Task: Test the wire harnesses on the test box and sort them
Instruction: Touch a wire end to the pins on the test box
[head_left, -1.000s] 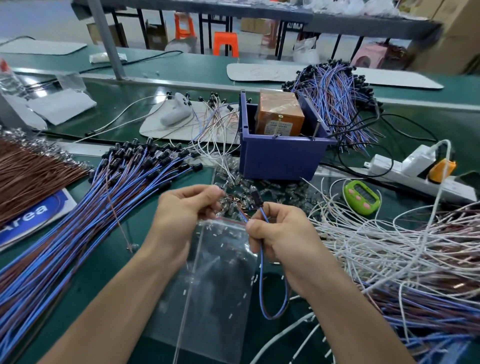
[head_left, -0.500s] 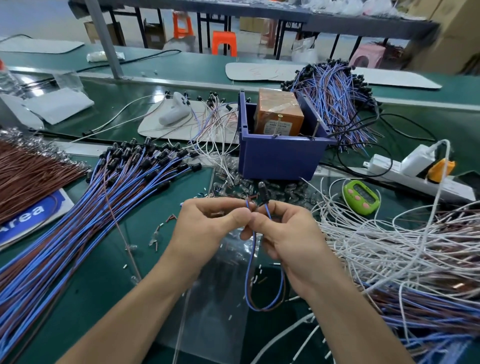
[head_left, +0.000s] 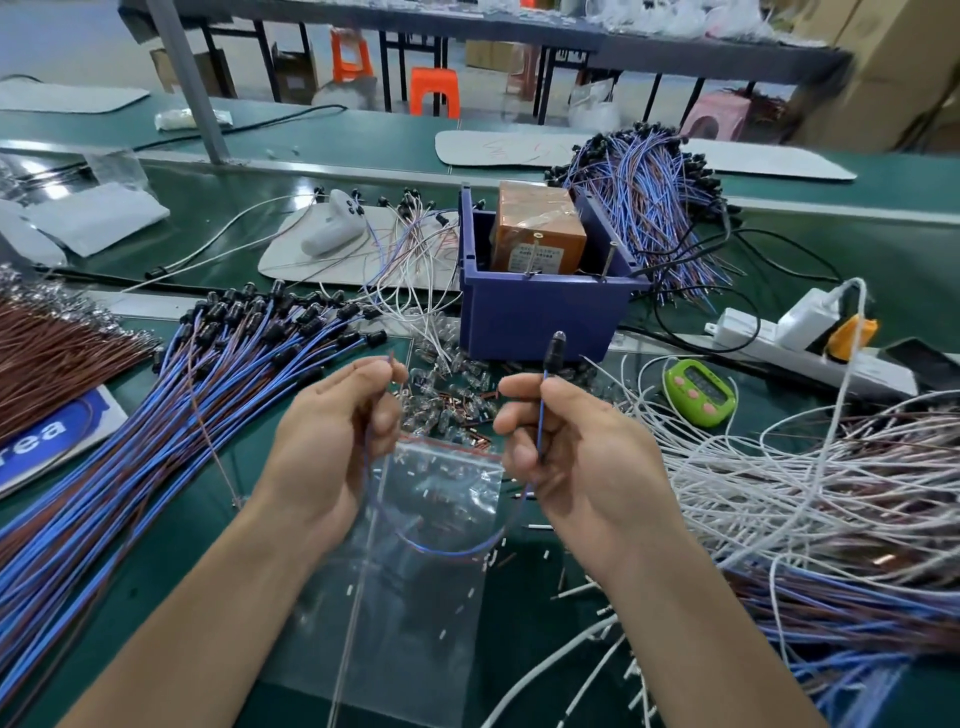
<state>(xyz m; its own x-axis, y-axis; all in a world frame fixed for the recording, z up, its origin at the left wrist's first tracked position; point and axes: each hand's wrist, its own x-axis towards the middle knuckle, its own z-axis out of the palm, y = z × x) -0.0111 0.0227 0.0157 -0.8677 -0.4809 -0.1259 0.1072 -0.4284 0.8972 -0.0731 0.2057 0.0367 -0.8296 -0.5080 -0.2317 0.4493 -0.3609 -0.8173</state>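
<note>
The hands had drawn apart since half a second earlier, when their fingertips met. The left hand (head_left: 332, 441) pinched the bare end of the wire harness (head_left: 441, 552) between thumb and forefinger. The right hand (head_left: 571, 452) pinched it just below its upright black connector (head_left: 558, 344). The harness hung between them in a wide loop over a clear plastic bag (head_left: 415, 597). Beyond stood a blue bin (head_left: 535, 312) holding an orange box (head_left: 540, 228). A blue-wired bundle (head_left: 218, 395) lay left, white wires (head_left: 779, 467) right.

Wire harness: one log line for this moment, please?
left hand: pinches harness end | right hand: grips harness below connector | harness: slack loop above plastic bag
</note>
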